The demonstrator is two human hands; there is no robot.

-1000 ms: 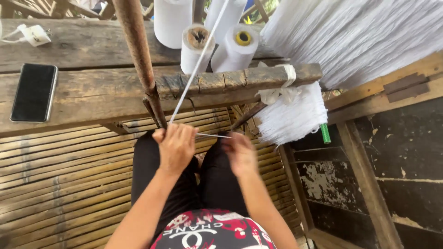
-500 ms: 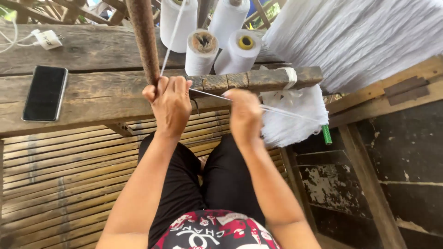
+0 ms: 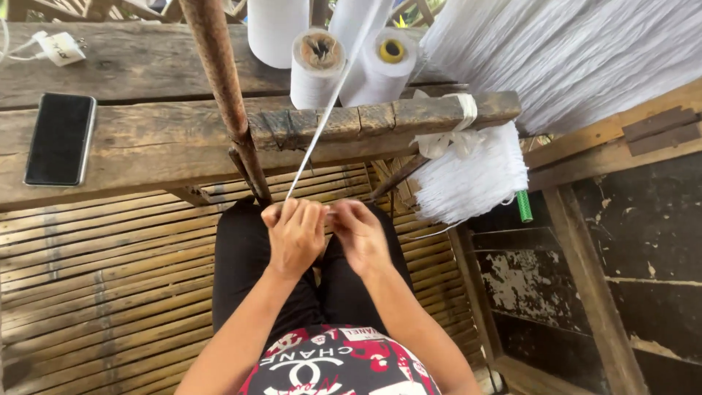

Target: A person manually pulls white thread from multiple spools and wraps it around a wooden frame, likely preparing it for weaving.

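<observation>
White thread strand runs taut from up among the spools down to the hands, crossing the front edge of the tabletop on the way. Left hand and right hand sit close together over the lap, just below the tabletop's front edge, fingers curled and pinching the strand's lower end between them; thumbs nearly touching. Open room for moving is below and left of the hands, over the bamboo slat floor; right side is tight, with a hanging bundle of white yarn near the right hand and a dark wooden frame past it. Strand looks thin, flat, several threads together, straight with no slack. Tabletop is rough weathered planks, cracked at the front edge. Rusty brown pole slants down across the tabletop to just above the left hand. White cylindrical spools stand at the far edge, one with a yellow core. Black phone lies flat near the left edge, white charger plug toward the far left corner. Green tube end sticks out under the yarn bundle
</observation>
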